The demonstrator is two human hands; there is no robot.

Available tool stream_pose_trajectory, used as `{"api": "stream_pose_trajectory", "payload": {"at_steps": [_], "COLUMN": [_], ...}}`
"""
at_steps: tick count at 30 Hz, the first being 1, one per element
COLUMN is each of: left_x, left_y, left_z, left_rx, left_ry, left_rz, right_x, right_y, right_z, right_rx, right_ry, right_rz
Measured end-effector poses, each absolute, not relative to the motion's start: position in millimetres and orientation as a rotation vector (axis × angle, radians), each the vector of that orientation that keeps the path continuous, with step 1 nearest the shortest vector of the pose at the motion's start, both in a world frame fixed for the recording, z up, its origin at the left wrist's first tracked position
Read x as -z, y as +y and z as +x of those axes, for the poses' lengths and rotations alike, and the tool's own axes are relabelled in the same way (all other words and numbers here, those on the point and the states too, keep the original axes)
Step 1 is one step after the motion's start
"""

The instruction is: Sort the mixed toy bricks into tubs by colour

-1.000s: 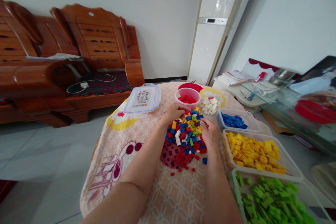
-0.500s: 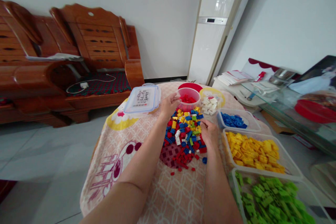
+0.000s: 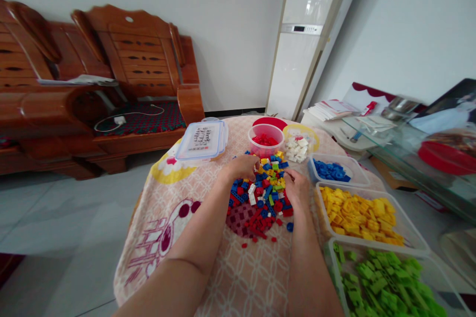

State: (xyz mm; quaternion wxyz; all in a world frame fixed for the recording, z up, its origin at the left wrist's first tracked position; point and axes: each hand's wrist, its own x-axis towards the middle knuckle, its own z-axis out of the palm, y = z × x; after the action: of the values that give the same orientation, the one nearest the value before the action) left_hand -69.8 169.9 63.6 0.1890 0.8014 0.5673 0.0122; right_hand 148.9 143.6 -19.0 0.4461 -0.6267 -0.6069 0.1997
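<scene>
A mixed pile of toy building bricks (image 3: 268, 193) in red, blue, yellow, white and green lies on the cloth-covered table. My left hand (image 3: 243, 167) is over the pile's upper left edge, its fingers bent down and slightly apart at the bricks. At the right edge of the pile, my right hand (image 3: 297, 187) has thumb and fingers pinched together; what they hold, if anything, is too small to make out. Just behind the pile stands a clear round bowl (image 3: 266, 150) with red bricks inside. White bricks (image 3: 296, 148) lie in a heap right of the bowl.
Clear containers hold blue bricks (image 3: 330, 170), yellow bricks (image 3: 359, 215) and green bricks (image 3: 386, 277) along the right side. A lidded box (image 3: 203, 140) sits at the back left. A glass table (image 3: 405, 158) with clutter stands at right, a wooden bench (image 3: 145, 69) at left.
My left hand has moved from the side of the round bowl down and toward me, onto the pile. My right hand has stayed almost in place at the pile's right edge.
</scene>
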Motion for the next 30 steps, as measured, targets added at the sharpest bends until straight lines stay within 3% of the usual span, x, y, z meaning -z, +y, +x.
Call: {"api": "stream_pose_trajectory", "payload": {"at_steps": [11, 16, 26, 30], "left_x": [-60.2, -60.0, -45.4, -39.2], "left_y": [170.7, 178.4, 190.6, 195.3], "left_z": [-75.9, -96.3, -67.2, -54.5], "left_rx": [-0.190, -0.508, -1.432, -1.595], "left_ry": [1.565, 1.356, 1.160, 1.118], "left_rz": [2.207, 2.073, 1.173, 0.945], "right_x": [15.3, 16.1, 17.5, 18.8], "right_y": [142.1, 141.8, 143.0, 143.7], "right_z": [149.1, 148.7, 149.3, 149.6], "right_rx": [-0.509, -0.491, -0.498, -0.495], "right_ry": [-1.526, -1.535, -1.520, -1.519], "right_rz": [-1.595, -1.617, -1.618, -1.611]}}
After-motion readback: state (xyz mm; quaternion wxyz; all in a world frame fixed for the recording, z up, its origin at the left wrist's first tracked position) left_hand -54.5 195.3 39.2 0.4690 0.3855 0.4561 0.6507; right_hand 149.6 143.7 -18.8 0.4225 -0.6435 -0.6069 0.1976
